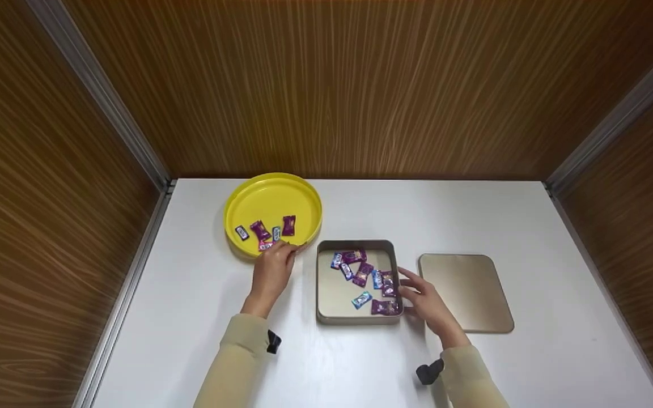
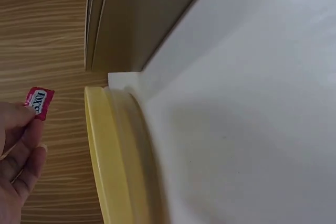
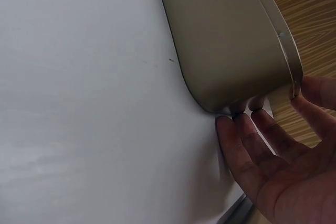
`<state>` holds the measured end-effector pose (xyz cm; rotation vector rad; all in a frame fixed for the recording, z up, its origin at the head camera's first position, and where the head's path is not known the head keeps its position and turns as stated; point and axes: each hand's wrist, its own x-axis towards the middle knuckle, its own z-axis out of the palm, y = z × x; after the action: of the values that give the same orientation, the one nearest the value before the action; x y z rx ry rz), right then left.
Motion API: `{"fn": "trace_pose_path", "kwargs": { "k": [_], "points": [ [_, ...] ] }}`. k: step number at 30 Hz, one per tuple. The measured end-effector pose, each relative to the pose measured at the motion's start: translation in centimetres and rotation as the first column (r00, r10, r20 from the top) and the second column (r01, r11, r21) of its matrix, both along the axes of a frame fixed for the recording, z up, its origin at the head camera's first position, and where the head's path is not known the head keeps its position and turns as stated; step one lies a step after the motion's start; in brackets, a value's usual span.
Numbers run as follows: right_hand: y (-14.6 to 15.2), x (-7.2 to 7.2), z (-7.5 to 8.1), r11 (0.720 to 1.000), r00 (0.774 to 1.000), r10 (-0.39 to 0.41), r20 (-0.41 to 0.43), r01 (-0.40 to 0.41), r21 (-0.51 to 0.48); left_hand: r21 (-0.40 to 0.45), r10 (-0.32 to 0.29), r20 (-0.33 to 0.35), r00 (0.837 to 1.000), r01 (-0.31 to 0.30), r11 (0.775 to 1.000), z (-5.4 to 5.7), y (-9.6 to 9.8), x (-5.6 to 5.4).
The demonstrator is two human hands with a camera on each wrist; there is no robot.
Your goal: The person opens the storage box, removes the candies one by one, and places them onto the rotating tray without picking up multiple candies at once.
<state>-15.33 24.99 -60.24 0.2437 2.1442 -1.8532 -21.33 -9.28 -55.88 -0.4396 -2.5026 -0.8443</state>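
My left hand (image 1: 274, 272) pinches a small pink-wrapped candy (image 2: 40, 102) between thumb and fingertips, just above the near rim of a round yellow tray (image 1: 272, 199). Purple and smaller light-wrapped candies, among them a purple one (image 1: 288, 225), lie in that tray. At the right wall of a square metal tin (image 1: 326, 300), my right hand (image 1: 425, 300) holds the rim with its fingertips, other fingers against the outer side. Several purple and blue wrapped candies, including a blue one (image 1: 362, 300), are spread over the tin's floor.
A flat square metal lid (image 1: 468, 292) lies on the white table (image 1: 553, 351) to the right of the tin. Wood-grain panels (image 1: 326, 90) enclose the table at the back and both sides.
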Motion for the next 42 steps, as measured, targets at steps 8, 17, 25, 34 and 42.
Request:
{"fn": "trace_pose_path", "kwargs": {
  "k": [8, 17, 25, 34, 42],
  "points": [
    [0.0, 0.0, 0.1, 1.000, 1.000, 0.001, -0.001, -0.001, -0.005, 0.044, 0.147, 0.058, 0.987, -0.150, 0.988, -1.6, -0.6, -1.2],
    [0.1, 0.1, 0.1, 1.000, 1.000, 0.006, -0.006, -0.006, -0.004, 0.007, 0.171, 0.127, 0.977, -0.173, 0.985, -2.5, -0.4, -3.0],
    [-0.1, 0.2, 0.2, 1.000, 1.000, 0.006, -0.009, -0.006, 0.006, -0.031, 0.159, 0.230, 0.960, -0.156, 0.987, -2.7, 0.2, -4.1],
    [-0.1, 0.1, -0.1, 1.000, 1.000, 0.016, -0.021, -0.016, 0.008, -0.010, 0.056, 0.226, 0.972, -0.055, 0.998, -2.7, 0.5, -3.5],
    [-0.3, -0.2, 0.0, 1.000, 1.000, -0.004, -0.027, 0.004, -0.014, -0.022, 0.008, 0.143, 0.990, -0.005, 1.000, -2.4, 1.1, -2.4]
  ]
}}
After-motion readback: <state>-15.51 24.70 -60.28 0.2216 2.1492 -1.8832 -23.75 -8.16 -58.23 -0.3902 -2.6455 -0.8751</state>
